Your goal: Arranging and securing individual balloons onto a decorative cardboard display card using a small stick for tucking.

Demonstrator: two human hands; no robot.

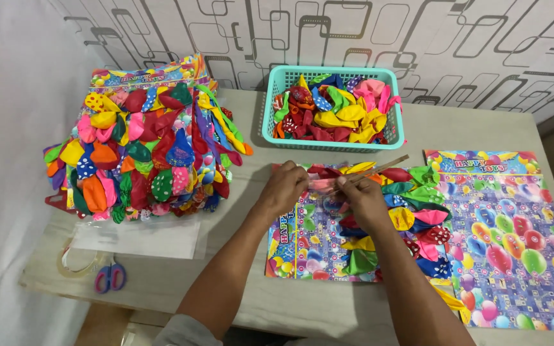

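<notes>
— What is lying at the far left?

— A tape roll point(79, 261) and small scissors point(110, 277) are sitting near the table point(238, 291) edge, with a clear plastic sheet point(137, 238) just beside them. Behind those, a big stack point(142, 150) of balloon-covered cards is piling up against the wall.

— And your left hand?

— My left hand point(283, 189) is pinching closed on the end of a pink balloon point(320, 184), holding it over the top edge of the card point(302, 247) in front of me.

— What is the right one doing?

— My right hand point(362, 200) is gripping a thin wooden stick point(379, 170), fingers curled tight around it. The stick is slanting up toward the right, its near end touching the pink balloon between my two hands. Both hands are almost meeting over the card.

— Where is the card exactly?

— It is lying flat at the middle of the table, its right half already covered in rows of balloons point(415, 211).

— What is behind it?

— A teal basket point(270, 109) full of loose balloons is sitting just beyond my hands.

— And to the right?

— A second printed card point(514, 237) is lying bare, touching the first.
</notes>
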